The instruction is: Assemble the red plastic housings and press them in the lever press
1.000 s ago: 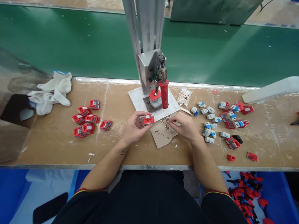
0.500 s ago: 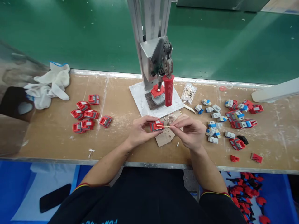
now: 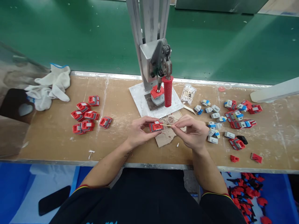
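Scuffed wooden bench, metal press, plastic part

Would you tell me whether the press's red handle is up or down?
Down: the red handle hangs vertically beside the red part seated in the press.

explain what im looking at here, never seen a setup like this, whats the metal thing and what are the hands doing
The one picture comes from a camera on the person's head, looking down at a workbench. The metal thing is a small hand press with a red handle, standing on a plate; a red part sits under it. The left hand holds a red part. The right hand pinches a thin stick whose tip points at that part. On the left lie red pieces and white gloves; on the right, loose grey, blue and red pieces.
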`<state>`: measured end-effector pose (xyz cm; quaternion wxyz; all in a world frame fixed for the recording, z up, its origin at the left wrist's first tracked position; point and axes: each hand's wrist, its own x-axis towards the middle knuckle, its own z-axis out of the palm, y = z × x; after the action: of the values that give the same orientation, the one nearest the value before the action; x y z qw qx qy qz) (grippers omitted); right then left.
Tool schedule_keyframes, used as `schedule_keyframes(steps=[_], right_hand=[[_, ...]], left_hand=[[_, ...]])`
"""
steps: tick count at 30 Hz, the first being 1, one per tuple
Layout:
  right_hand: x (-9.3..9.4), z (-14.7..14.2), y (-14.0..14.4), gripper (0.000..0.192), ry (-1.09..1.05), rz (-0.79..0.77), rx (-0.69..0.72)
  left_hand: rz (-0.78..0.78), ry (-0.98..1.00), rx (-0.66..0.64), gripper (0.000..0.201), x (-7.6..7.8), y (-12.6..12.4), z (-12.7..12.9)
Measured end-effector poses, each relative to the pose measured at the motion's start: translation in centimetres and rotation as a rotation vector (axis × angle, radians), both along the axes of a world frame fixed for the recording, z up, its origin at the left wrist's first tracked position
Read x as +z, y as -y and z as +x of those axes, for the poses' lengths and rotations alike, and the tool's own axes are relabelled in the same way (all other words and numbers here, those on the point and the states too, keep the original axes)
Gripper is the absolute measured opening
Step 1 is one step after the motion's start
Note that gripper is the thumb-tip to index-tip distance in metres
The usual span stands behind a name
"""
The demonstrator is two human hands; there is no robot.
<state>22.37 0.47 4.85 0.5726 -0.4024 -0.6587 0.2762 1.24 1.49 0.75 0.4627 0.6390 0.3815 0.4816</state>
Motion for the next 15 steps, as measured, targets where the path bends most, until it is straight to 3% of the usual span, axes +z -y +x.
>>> schedule_keyframes(steps=[5,8,12,15], right_hand=[[0.3,2.5,-0.1,0.015,0.039,0.010,-0.032],[-0.1,3.8,-0.8,0.015,0.243,-0.030,-0.061],[-1.7,3.5,-2.1,0.017,0.522,-0.065,0.002],[-2.2,3.2,-2.6,0.020,0.587,-0.051,0.073]], left_hand=[[-0.034,-0.051,0.037,0.037,-0.2,-0.1,-0.3],[-0.029,-0.056,0.062,0.037,-0.5,-0.2,-0.4],[0.026,-0.057,0.071,0.035,-0.7,-0.3,-0.5],[0.077,-0.082,0.077,0.034,-0.8,-0.4,-0.5]])
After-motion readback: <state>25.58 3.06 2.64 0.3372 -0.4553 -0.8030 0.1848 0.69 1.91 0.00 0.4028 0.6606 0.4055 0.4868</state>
